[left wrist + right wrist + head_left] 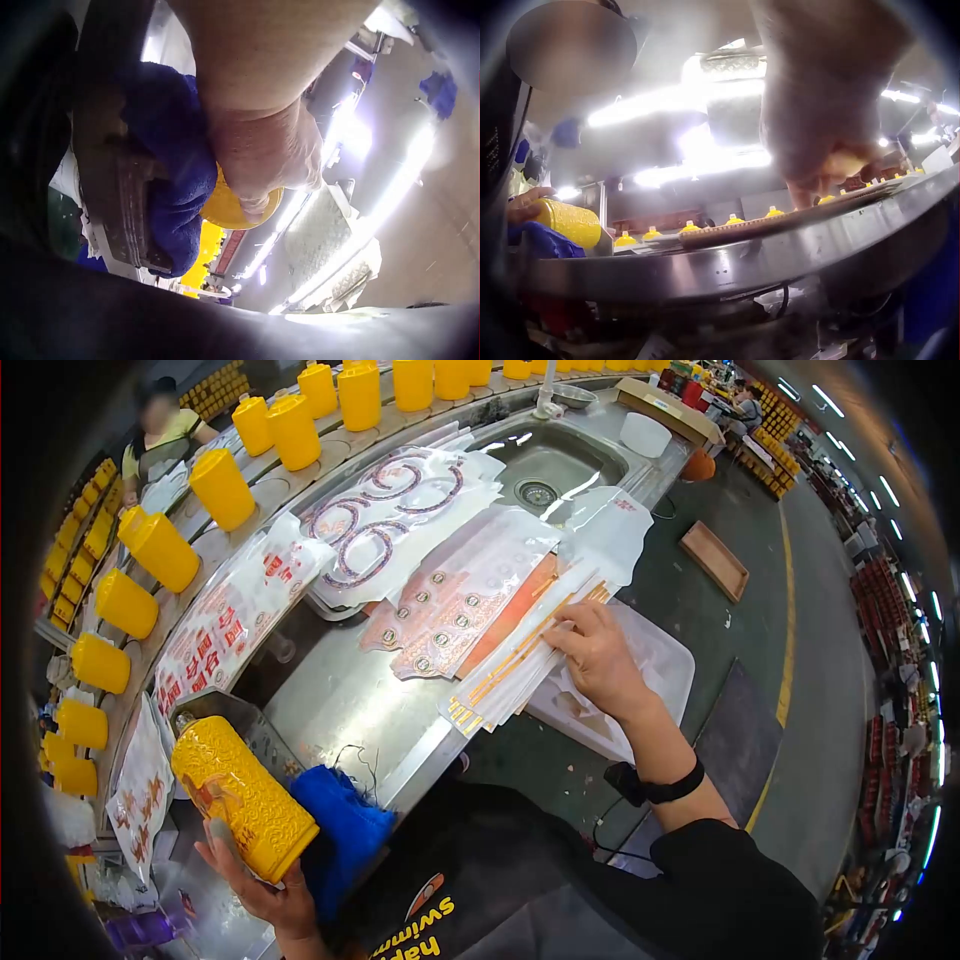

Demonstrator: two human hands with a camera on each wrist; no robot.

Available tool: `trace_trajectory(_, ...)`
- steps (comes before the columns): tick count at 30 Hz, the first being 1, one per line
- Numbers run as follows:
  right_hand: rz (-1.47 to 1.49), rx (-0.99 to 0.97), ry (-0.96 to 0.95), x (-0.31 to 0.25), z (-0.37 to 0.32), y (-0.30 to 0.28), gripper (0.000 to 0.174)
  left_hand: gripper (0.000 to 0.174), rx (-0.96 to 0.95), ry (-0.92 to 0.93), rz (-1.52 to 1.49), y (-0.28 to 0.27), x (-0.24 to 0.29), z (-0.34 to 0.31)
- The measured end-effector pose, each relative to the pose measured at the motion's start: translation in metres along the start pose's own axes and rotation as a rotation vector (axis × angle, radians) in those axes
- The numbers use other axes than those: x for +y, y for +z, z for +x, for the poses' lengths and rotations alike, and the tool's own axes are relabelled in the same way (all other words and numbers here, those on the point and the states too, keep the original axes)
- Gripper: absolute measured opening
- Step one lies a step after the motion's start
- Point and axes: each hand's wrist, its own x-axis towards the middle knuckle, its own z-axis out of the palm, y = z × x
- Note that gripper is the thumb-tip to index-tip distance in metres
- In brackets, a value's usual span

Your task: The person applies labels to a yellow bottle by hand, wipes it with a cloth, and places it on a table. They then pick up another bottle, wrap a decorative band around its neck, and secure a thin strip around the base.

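Observation:
A yellow embossed bottle [245, 795] lies tilted in my left hand [262, 890], which grips it near its base with fingers and thumb on opposite sides. In the left wrist view the same hand [262, 154] covers much of the bottle's round yellow end [229, 206]. My right hand [600, 660] bends over a stack of white paper strips with gold bands [510, 665], its thumb and fingertips pinching at a strip. Beside the strips, patterned decal sheets [440, 615] with small round emblems lie over an orange board [515, 610]. A blue cloth [340, 820] sits by the bottle.
Rows of yellow bottles [222, 490] stand along a conveyor at the far side. More decal sheets [390, 510] lie before a steel sink [550, 460]. Below the metal table edge stands a white plastic bin [665, 660]. Another person [165, 430] is across the conveyor.

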Motion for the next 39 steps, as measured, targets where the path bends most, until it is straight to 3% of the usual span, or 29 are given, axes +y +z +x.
trace_trajectory(3,0.104,-0.055,0.017,-0.005,0.002,-0.002,0.025,0.078,0.005,-0.001,-0.002,0.0,-0.001,-0.002)
trace_trajectory(6,0.179,0.012,0.127,-0.013,0.007,-0.001,0.021,0.078,0.006,-0.01,-0.002,0.0,-0.002,-0.002)
trace_trajectory(10,0.188,-0.146,0.01,-0.024,0.015,-0.01,0.024,0.077,0.011,-0.007,-0.026,0.0,-0.001,-0.002)
trace_trajectory(15,0.207,-0.191,-0.075,-0.021,0.014,-0.008,0.02,0.076,0.036,-0.012,-0.023,0.002,-0.004,-0.007)
trace_trajectory(27,0.178,-0.044,-0.139,-0.022,0.007,-0.004,0.014,0.07,0.024,0.046,0.034,0.0,-0.005,-0.002)
trace_trajectory(30,0.124,-0.033,-0.161,-0.023,0.005,-0.004,0.013,0.082,-0.051,-0.018,-0.005,-0.009,0.007,0.009)
trace_trajectory(39,0.12,0.018,-0.135,-0.02,-0.002,-0.005,0.011,0.071,0.065,0.137,0.027,-0.012,0.016,0.015)
